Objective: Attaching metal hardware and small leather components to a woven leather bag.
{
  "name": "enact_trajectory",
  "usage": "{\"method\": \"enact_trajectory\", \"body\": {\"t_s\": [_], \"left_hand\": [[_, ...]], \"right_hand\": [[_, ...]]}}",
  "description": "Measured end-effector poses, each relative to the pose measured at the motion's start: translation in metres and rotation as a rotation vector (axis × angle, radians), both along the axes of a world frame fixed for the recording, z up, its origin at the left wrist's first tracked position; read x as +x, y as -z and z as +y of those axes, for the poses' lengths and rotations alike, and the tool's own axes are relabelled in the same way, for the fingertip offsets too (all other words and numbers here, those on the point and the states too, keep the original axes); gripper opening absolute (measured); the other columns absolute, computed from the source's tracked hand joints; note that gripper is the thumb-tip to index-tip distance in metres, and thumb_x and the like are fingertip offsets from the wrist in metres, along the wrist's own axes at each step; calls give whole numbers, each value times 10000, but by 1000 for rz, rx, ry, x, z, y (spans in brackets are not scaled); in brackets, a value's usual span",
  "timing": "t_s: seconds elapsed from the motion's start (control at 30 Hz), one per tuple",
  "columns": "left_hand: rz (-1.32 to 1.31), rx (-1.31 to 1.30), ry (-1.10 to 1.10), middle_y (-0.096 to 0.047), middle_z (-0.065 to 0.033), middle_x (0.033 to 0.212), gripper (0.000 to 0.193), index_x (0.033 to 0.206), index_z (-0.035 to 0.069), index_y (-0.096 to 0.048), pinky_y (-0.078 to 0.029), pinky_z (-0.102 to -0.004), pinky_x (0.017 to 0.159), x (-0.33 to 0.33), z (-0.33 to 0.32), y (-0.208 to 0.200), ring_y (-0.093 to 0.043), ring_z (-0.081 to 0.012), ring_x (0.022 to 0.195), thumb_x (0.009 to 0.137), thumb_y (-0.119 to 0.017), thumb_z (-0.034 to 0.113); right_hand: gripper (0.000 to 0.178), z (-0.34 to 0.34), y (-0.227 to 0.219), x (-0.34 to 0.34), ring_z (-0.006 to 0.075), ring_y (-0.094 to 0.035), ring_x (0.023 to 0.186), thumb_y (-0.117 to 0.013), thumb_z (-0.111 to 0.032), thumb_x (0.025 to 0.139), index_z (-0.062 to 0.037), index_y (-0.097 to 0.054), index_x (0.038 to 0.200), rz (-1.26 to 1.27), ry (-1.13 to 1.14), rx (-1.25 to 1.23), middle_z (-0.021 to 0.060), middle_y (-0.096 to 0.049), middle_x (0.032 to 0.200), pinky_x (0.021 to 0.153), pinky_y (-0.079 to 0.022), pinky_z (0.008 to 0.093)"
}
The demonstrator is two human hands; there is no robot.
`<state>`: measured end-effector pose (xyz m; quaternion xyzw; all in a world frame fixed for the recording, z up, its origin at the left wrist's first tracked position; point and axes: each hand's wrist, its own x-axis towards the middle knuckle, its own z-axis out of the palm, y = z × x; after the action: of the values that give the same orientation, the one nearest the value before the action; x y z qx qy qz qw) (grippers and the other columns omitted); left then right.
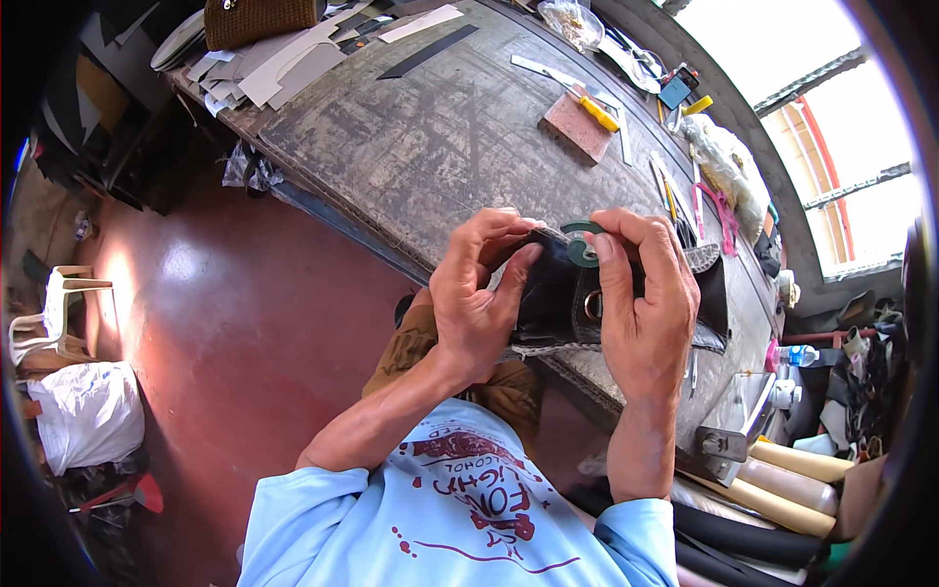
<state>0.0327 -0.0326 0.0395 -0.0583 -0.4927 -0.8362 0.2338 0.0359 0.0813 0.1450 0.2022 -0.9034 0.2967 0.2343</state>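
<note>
Just over the near edge of the worktable I hold a black leather bag [550,298], which has a metal ring on a strap and looks like a small handbag. My left hand [469,293] pinches its upper left edge between thumb and fingers. My right hand [650,303] is closed in a pinch on a small green curved piece [584,254] at the bag's top edge. The kind of this green piece is unclear. Behind my right hand the bag's right part is mostly hidden.
On the worktable [391,137] a yellow-handled tool [598,112] lies across a reddish block [577,129], beside a metal square [626,137]. Pink-handled scissors [726,220] lie farther right. Flat scraps [284,73] and a brown woven bag [259,22] occupy the far left. Material rolls [782,494] stand at lower right.
</note>
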Motion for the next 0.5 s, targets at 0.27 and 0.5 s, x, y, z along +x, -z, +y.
{"method": "enact_trajectory", "body": {"t_s": [0.27, 0.5], "left_hand": [[107, -413, -185, -676, -123, 989, 227, 1020, 20, -684, -540, -330, 764, -14, -1, -8, -683, -262, 878, 821, -709, -86], [207, -437, -274, -682, -153, 999, 160, 974, 5, -648, -555, -342, 765, -22, 16, -10, -691, -281, 882, 841, -713, -56]], "right_hand": [[122, 8, 1, -3, 286, -625, 756, -620, -18, 929, 11, -645, 1045, 0, 34, -34, 145, -605, 864, 699, -500, 357], [136, 16, -8, -2, 273, -637, 735, -665, 8, 888, 7, -664, 1024, 60, 82, 10, 133, -623, 845, 667, -509, 341]]}}
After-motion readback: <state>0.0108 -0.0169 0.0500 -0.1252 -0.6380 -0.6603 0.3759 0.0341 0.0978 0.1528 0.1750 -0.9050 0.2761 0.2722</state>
